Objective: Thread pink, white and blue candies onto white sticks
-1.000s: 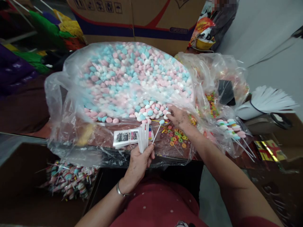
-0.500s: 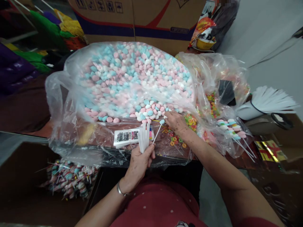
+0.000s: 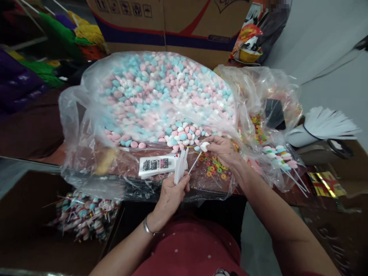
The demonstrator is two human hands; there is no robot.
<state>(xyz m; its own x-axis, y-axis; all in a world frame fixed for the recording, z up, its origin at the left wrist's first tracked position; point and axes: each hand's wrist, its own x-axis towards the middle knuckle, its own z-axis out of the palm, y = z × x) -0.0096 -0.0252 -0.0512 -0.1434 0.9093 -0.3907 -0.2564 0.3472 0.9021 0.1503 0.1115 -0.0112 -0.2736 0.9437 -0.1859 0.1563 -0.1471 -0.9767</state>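
My left hand (image 3: 174,189) is closed round a bundle of white sticks (image 3: 180,166). One single stick (image 3: 195,162) slants out of its fingertips to the right. My right hand (image 3: 223,151) pinches a white marshmallow (image 3: 204,146) close to the upper end of that stick. A blue marshmallow (image 3: 197,148) shows just left of it; I cannot tell whether it sits on the stick. Behind my hands, loose pink, white and blue marshmallows (image 3: 184,135) spill from a big clear bag (image 3: 86,82). Small coloured candy rings (image 3: 213,167) lie below my right hand.
A stack of printed clear wrappers (image 3: 157,166) lies left of the sticks. Marshmallow skewers (image 3: 280,157) rest to the right, near a holder of white strips (image 3: 330,122). At lower left, a carton (image 3: 23,234) contains wrapped candy sticks. A large cardboard box (image 3: 184,23) stands behind.
My right hand has drawn back from the marshmallow pile with a white marshmallow and brought it to the single stick. My left hand has shifted slightly right with the sticks.
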